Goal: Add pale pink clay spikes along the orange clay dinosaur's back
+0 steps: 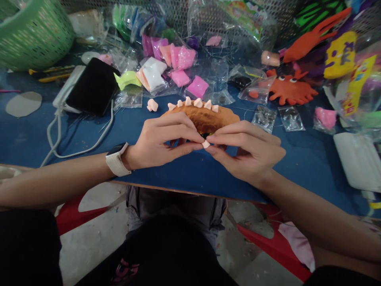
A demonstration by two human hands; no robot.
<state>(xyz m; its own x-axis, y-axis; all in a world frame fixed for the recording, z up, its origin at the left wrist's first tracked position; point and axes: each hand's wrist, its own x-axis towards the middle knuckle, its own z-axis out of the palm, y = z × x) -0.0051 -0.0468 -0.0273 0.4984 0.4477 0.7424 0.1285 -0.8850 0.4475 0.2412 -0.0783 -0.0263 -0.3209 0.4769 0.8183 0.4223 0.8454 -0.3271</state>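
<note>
My left hand (162, 139) and my right hand (247, 149) meet fingertip to fingertip over the blue table (303, 159). Both pinch one tiny pale pink clay piece (206, 144). Just behind the fingers lies an orange-brown clay figure (205, 115) with a row of small pale pink spikes (193, 103) along its top edge. A loose pale pink lump (152, 105) sits on the table to the left of the figure. A white watch (117, 159) is on my left wrist.
A black phone (93, 85) on a white power bank with cables lies at left, by a green basket (32, 33). Bagged pink and white clay (178, 67) is piled behind. An orange clay crab (290, 89) and small plastic bags (278, 117) sit at right.
</note>
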